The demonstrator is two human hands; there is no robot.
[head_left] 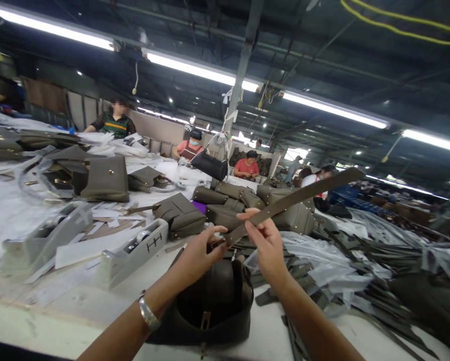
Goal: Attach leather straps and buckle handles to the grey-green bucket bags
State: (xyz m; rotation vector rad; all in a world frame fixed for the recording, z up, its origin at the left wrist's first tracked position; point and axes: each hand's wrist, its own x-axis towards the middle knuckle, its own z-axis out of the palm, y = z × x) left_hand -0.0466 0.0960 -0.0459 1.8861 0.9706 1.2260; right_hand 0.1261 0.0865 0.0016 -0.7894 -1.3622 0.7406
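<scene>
A long olive-brown leather strap (303, 194) slants up to the right in front of me. My right hand (265, 243) pinches it between thumb and fingers partway along. At its lower end, my left hand (204, 250) has thumb and fingers closed on the strap. Below both hands an olive handbag (209, 326) sits on the table, its mouth open toward me and a gold-coloured metal fitting at its front. Part of the bag is hidden behind my left forearm, which wears a silver bracelet.
Two grey tape dispensers (134, 250) stand at left among paper scraps. Finished-looking olive bags (106, 178) lie behind them, with more bags (179, 213) mid-table. Loose straps (390, 301) and clear plastic (330, 265) cover the right side. Several people (247, 165) sit beyond.
</scene>
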